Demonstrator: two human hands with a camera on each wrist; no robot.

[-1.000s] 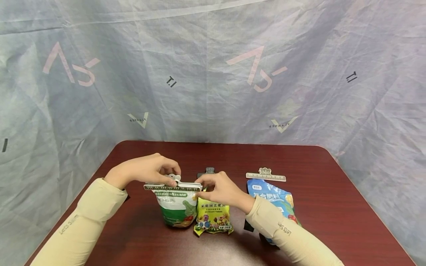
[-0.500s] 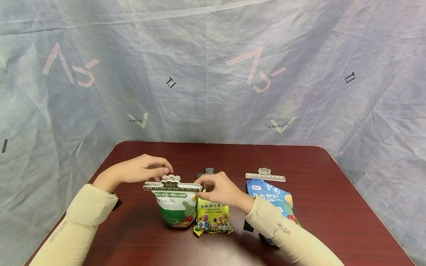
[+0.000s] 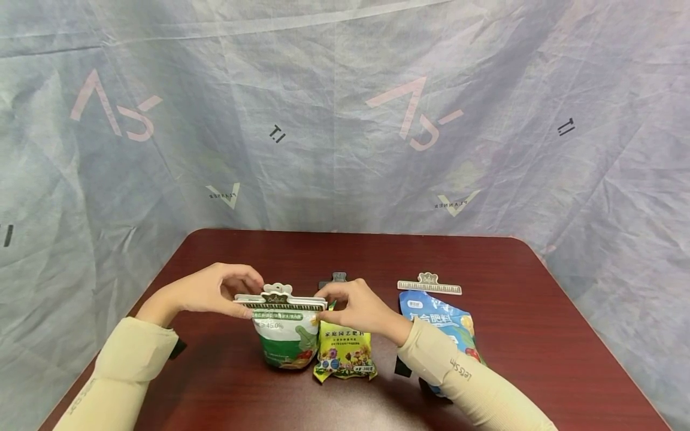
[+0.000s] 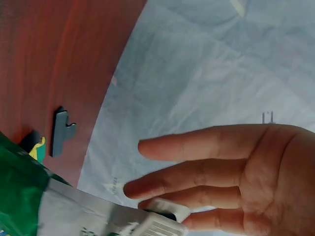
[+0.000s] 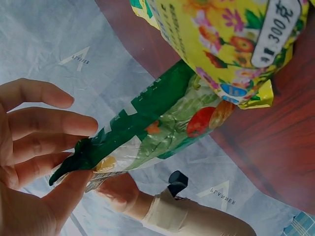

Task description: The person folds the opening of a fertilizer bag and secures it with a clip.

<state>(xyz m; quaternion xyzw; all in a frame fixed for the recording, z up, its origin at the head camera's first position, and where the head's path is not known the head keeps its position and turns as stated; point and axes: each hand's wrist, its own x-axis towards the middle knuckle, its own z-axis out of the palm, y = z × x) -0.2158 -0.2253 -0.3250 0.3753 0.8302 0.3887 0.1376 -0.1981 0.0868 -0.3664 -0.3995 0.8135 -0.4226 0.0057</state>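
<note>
A white-and-green fertilizer bag stands upright, left of the table's middle. Across its folded top sits a long pale clip with a scalloped handle. My right hand pinches the bag's top right corner between thumb and fingers. At the clip's left end is my left hand, thumb in front and fingers spread behind; the left wrist view shows those fingers nearly straight. Beside the bag, below my right hand, stands a yellow fertilizer bag printed with flowers.
A blue fertilizer bag lies to the right, partly hidden by my right forearm. Behind it lies another pale clip. A dark grey clip lies behind the yellow bag. A fabric curtain hangs beyond the table.
My left hand has let go of the clip's handle and moved left and down to the clip's left end. The right hand keeps its hold, and the bags have hardly moved.
</note>
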